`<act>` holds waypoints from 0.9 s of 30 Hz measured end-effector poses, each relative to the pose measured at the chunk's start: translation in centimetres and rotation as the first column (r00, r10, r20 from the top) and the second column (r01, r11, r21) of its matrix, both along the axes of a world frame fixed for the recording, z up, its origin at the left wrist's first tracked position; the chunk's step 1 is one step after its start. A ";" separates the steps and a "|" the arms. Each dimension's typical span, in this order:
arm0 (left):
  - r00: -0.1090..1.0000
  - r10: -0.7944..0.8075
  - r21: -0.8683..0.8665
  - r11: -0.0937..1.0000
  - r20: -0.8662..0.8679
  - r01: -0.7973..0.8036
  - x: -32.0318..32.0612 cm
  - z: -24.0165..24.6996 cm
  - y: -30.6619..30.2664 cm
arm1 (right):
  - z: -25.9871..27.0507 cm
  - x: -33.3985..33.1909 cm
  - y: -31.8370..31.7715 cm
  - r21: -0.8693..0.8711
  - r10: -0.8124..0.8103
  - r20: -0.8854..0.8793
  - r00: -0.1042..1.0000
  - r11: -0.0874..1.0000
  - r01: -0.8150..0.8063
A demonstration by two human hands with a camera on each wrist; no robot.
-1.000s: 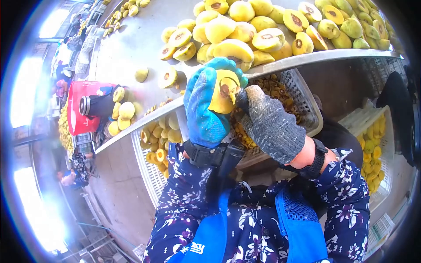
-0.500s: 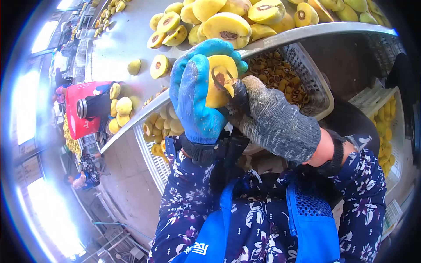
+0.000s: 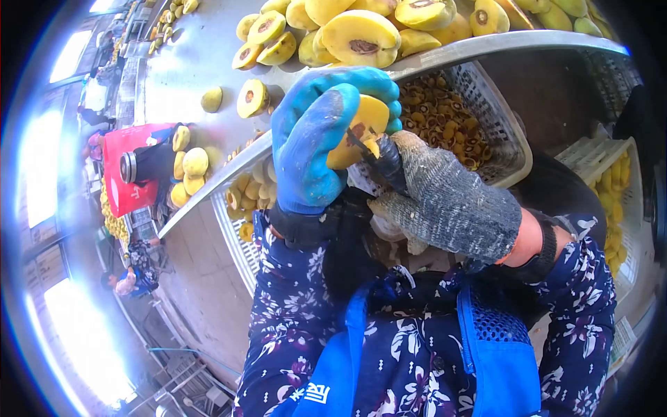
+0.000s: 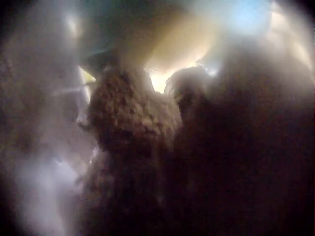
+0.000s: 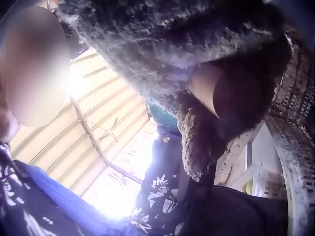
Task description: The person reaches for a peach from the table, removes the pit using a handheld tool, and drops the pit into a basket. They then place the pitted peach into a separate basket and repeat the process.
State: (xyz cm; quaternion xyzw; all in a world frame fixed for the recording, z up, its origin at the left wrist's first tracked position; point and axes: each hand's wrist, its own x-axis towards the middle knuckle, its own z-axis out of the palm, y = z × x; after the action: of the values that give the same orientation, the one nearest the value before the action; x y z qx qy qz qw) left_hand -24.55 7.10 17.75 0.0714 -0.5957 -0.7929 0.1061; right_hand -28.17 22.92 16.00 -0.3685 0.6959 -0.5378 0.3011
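In a blue rubber-coated glove, the left hand (image 3: pixel 306 139) grips a yellow fruit half (image 3: pixel 368 118), its cut face with a brown core turned toward the right hand. The right hand (image 3: pixel 451 198), in a grey knitted glove with dark-covered fingers, holds a small dark tool (image 3: pixel 360 144) whose tip is at the core. A loose yellow piece (image 3: pixel 373 145) sits by the tip. In the right wrist view the grey glove (image 5: pixel 172 54) curls round a round-ended handle (image 5: pixel 204 86). The left wrist view is dark and blurred.
Halved yellow fruits (image 3: pixel 358 38) are piled on the metal table (image 3: pixel 187 76). Beneath its edge stands a crate (image 3: pixel 511 142) of brown-cored scraps, with fruit crates at left and right. A red bag (image 3: pixel 128 191) and dark flask (image 3: pixel 154 163) lie at left; another person (image 3: pixel 135 278) is beyond.
The fruit half has turned in the left hand and shows less of its face. The right hand has shifted slightly down and right. Over the full second, the head view has shifted.
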 end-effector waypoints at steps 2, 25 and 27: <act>0.998 -0.044 -0.057 0.997 0.050 0.047 0.0 -0.2 -0.6 | 1.3 -0.6 0.4 0.075 0.047 0.227 0.973 0.995 -0.065; 0.949 0.258 -0.077 0.958 -0.182 -0.275 -0.5 -1.8 1.6 | -1.1 -0.6 -1.3 0.071 -0.092 0.092 0.992 0.994 0.086; 0.945 0.262 -0.078 0.956 -0.195 -0.281 -0.6 -2.0 1.5 | -2.0 -0.3 -1.4 0.146 -0.126 0.010 0.992 0.982 0.123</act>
State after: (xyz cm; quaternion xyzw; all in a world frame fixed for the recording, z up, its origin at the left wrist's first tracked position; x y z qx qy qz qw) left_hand -25.10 8.59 15.79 0.0741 -0.6088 -0.7415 0.2721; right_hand -28.51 21.50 14.00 -0.2960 0.7520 -0.5070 0.2996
